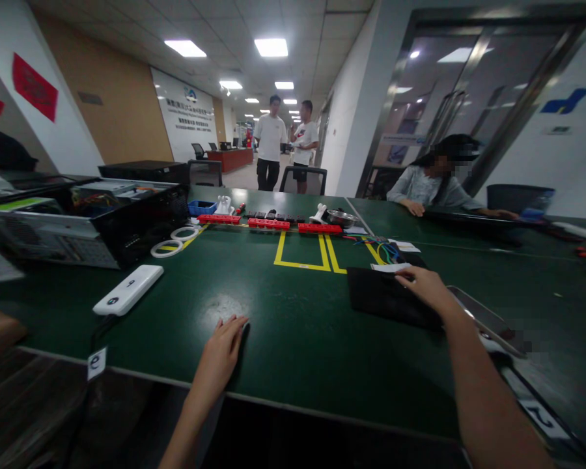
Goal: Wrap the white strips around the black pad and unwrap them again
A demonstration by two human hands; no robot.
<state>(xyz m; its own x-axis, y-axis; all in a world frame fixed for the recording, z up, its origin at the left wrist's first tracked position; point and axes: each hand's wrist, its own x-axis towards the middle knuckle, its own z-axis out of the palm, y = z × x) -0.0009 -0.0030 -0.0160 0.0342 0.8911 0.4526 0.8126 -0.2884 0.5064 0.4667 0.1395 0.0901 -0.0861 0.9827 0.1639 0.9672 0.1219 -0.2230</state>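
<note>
Black sheet (371, 293) lies flat on the table (293, 352), right of centre, nearer the near edge than the far one. Right hand (427, 290): thumb and fingertips closed together, looks like a pinch on the sheet near its far side, just beside a white paper slip (389, 268). Left hand (224, 339): palm down by the near edge, fingers close together; can't tell if anything's under it. Phone-like slab (486, 319) just right of the sheet; colored wires (385, 251) just past its far side.

Handling guess: light, thin, soft, probably floppy, low break risk. May drag or fold if pulled from one point. Best grip: both near corners, or opposite edges, keeping clear of the wires.
</note>
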